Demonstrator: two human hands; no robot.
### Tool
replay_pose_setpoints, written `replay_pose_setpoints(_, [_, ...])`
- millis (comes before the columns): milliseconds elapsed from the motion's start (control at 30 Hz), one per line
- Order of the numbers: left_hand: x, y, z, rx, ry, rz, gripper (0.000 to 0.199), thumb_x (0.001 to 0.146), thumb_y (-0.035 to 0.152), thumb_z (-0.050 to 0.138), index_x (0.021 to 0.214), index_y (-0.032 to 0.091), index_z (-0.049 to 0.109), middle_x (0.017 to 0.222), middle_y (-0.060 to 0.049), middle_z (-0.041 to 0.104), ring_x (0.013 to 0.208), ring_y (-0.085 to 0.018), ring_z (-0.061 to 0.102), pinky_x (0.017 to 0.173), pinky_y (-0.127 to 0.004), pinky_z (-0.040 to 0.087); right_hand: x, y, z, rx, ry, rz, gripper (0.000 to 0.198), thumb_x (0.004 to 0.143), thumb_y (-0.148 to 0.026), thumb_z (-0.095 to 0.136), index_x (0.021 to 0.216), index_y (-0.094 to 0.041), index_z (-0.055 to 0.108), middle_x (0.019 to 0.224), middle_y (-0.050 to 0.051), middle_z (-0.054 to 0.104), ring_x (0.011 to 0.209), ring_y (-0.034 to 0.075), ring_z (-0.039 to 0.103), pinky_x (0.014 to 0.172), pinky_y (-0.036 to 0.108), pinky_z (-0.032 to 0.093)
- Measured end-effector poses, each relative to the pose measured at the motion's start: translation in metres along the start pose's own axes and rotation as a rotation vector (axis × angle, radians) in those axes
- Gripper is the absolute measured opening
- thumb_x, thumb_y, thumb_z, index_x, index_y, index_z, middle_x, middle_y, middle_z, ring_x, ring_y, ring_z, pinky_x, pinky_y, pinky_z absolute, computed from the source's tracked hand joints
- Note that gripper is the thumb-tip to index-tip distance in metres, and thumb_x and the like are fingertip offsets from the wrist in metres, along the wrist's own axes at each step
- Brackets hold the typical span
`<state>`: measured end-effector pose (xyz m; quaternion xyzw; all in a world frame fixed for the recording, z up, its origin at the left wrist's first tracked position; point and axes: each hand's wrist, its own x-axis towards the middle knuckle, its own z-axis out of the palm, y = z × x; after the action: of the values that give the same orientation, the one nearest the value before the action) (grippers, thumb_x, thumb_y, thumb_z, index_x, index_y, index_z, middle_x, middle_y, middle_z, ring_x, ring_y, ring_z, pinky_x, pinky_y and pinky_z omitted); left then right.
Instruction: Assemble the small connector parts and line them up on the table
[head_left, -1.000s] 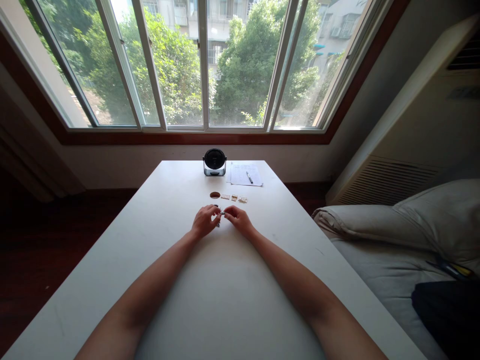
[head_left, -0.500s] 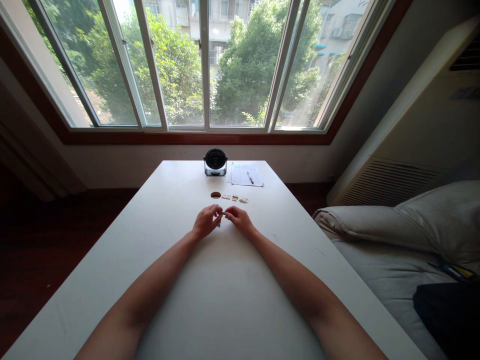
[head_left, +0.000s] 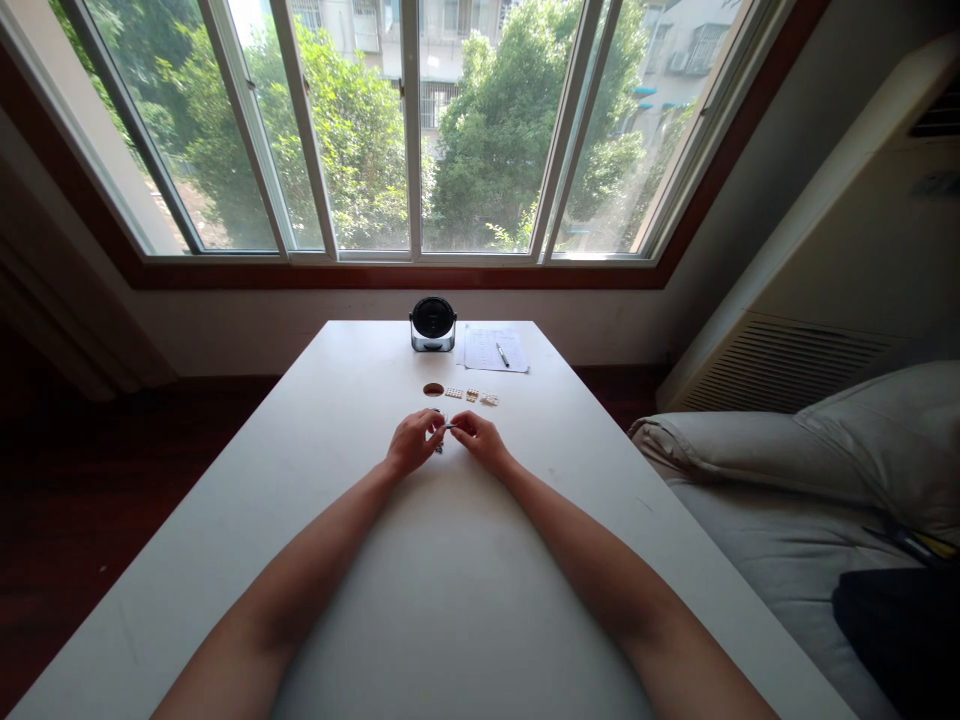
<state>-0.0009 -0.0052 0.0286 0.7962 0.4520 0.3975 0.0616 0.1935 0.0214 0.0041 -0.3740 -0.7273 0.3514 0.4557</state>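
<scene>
Over the white table point(head_left: 465, 580), my left hand point(head_left: 411, 442) and my right hand point(head_left: 481, 438) meet with fingertips pinched. Between them is a small, thin dark piece point(head_left: 450, 426), too small to name; the fingers of both hands close on it. Some small dark bits point(head_left: 439, 449) show just under my left fingers, partly hidden, and I cannot tell whether they are held or lie on the table. Just beyond my hands lies a short row of small flat pale-brown pieces: a dotted one point(head_left: 454, 393), a darker one point(head_left: 472, 395) and a paler one point(head_left: 489, 399).
A round hole point(head_left: 433, 389) opens in the tabletop left of the row. Farther back stand a small black fan point(head_left: 433, 320) and, beside it, a written paper sheet point(head_left: 480, 350) with a pen point(head_left: 502, 355) on it. A padded grey seat point(head_left: 750, 500) adjoins on the right.
The thin dark piece between my fingertips has turned slightly and shows a little longer. Both hands stay almost in place; the whole view has shifted a touch.
</scene>
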Motion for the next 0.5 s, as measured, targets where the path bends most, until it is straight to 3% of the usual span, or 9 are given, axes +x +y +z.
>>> replay_pose_setpoints(500, [-0.0002, -0.0002, 0.0011, -0.014, -0.025, 0.019, 0.011, 0.089, 0.021, 0.059, 0.099, 0.024, 0.061, 0.091, -0.001, 0.066, 0.074, -0.013, 0.065, 0.069, -0.028, 0.051, 0.0009, 0.0002, -0.0018, -0.043, 0.001, 0.034, 0.033, 0.088, -0.051, 0.060, 0.084, -0.020, 0.067, 0.073, 0.002, 0.066, 0.065, 0.016, 0.056, 0.062, 0.027, 0.044])
